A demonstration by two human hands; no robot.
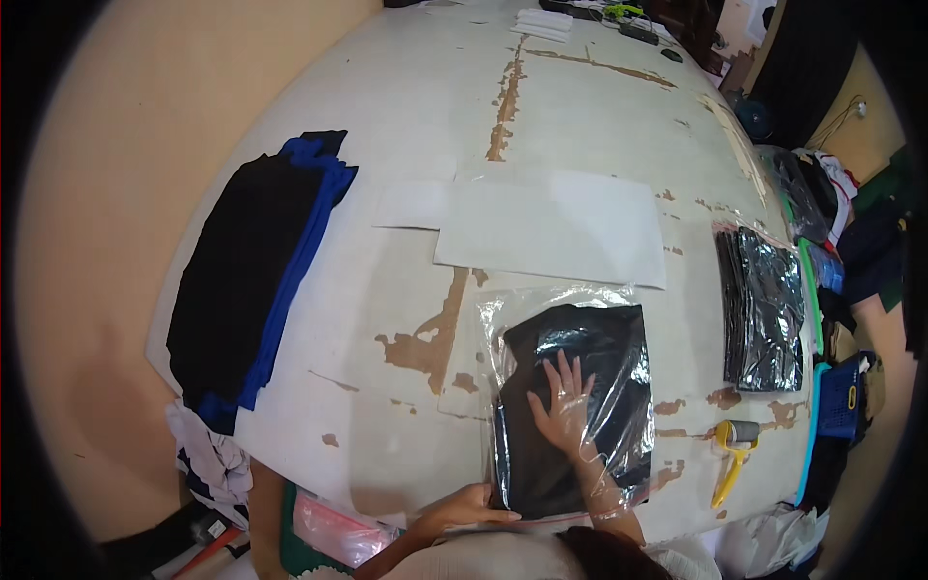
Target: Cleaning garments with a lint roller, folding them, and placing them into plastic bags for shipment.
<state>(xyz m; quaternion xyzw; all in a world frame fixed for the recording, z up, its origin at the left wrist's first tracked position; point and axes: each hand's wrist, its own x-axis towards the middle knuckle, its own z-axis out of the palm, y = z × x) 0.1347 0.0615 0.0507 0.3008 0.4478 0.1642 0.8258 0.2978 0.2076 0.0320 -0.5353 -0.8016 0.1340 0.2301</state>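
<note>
A folded black garment lies inside a clear plastic bag at the table's near edge, its opening towards me. My right hand is inside the bag, flat on the garment with its fingers spread. My left hand grips the near left corner of the bag. Just beyond the bag lie white sheets. A stack of black and blue garments rests at the left of the table. Bagged black garments are stacked at the right.
A yellow-handled lint roller lies near the right edge. Baskets, including a blue one, stand beyond that edge. White cloths hang by the near left corner. Pink-edged plastic bags sit below the near edge. The table covering is torn in places.
</note>
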